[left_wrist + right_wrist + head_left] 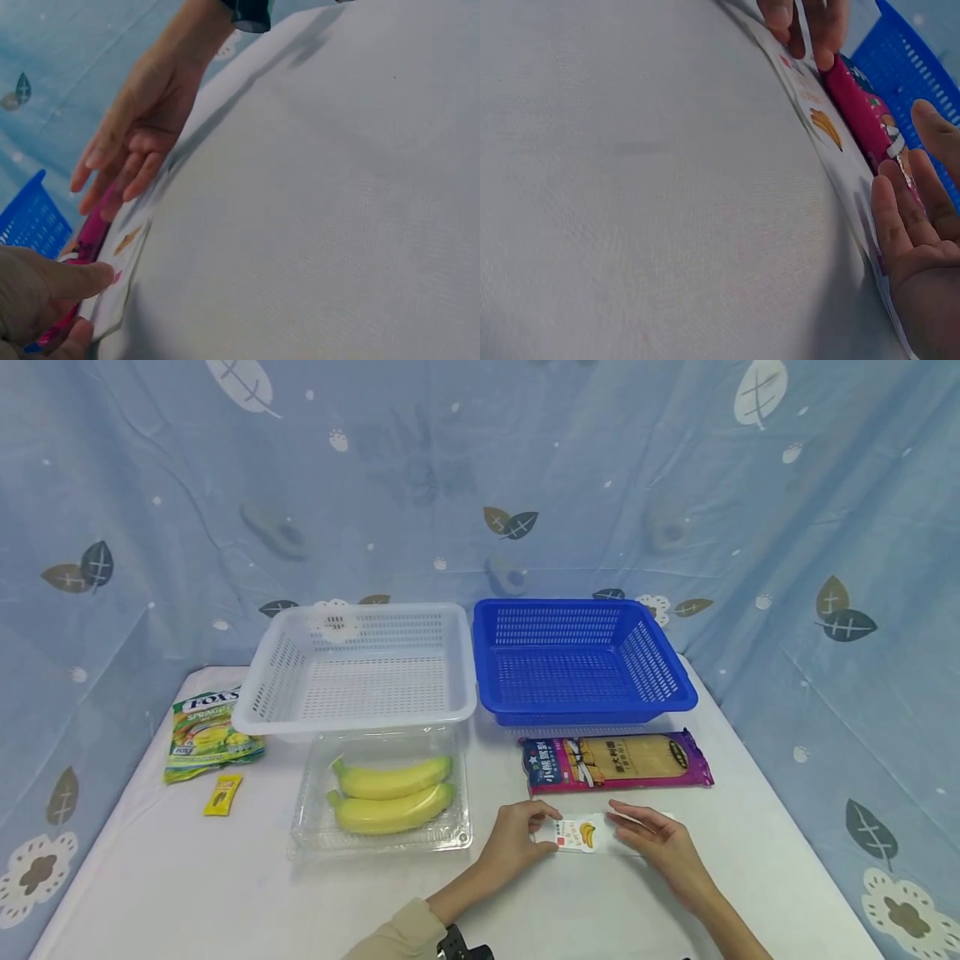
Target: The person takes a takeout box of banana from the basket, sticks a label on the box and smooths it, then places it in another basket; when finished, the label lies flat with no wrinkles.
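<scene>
A flat white packet printed with bananas [587, 835] lies on the table in front of me, its long side running left to right. My left hand [516, 841] pinches its left end between thumb and fingers; the left wrist view shows the thumb [86, 279] against the printed face. Over the right part of the packet is my right hand [663, 852], fingers loosely bent and spread. In the right wrist view that hand [926, 251] has nothing in its grasp; whether its fingertips touch the packet I cannot tell.
Just behind lies a purple noodle pack [622, 760]. A blue basket [585, 714] and a white basket [352, 724] stand at the back. Left of my hands, a clear plastic box [457, 831] holds two bananas [393, 806]. A green candy bag [210, 735] and a small yellow sachet [222, 795] lie far left.
</scene>
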Motion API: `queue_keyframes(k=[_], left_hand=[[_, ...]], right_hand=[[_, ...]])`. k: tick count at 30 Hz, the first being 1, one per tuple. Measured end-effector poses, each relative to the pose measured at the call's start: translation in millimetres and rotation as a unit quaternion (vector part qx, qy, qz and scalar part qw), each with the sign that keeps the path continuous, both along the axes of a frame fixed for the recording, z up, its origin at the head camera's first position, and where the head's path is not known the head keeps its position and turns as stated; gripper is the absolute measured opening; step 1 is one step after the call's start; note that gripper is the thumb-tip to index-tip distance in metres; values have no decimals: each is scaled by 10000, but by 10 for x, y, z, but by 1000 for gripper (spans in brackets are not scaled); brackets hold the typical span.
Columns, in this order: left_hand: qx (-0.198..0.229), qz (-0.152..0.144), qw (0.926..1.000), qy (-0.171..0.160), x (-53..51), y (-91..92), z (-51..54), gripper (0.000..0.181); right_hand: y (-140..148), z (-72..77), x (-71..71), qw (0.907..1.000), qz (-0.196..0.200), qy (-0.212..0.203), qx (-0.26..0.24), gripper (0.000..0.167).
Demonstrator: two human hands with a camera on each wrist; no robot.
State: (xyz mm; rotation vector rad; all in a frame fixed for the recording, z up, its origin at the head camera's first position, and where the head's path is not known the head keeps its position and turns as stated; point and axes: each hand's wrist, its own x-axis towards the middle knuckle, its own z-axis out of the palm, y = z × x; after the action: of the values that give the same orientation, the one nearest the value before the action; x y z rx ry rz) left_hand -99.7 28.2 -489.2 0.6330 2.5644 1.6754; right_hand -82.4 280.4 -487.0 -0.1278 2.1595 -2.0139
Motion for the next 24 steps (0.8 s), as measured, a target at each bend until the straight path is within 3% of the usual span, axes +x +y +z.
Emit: queue_keyframes(k=[7,12,15,19,22,24], left_hand=[[51,-23,9988,-489,-40,-3,-21,36],[227,33,9972,-706,-46,-18,-29,33],[269,48,9970,-717,-50,-18,-30,32],[305,13,9967,-751,-47,-14,-29,31],[327,3,9964,-780,-41,-14,-22,30],[316,19,9966,-759,-41,-12,-20,30]], right_hand=[[-87,-24,-14,9987,29,156,487,45],[-256,-56,23,9910,-195,693,1127,44],[-385,-61,59,9791,-658,980,1657,46],[-501,-97,112,9530,-1282,1391,2367,48],[-541,-129,135,9363,-1486,1598,2751,48],[-560,-128,140,9342,-1516,1583,2816,48]])
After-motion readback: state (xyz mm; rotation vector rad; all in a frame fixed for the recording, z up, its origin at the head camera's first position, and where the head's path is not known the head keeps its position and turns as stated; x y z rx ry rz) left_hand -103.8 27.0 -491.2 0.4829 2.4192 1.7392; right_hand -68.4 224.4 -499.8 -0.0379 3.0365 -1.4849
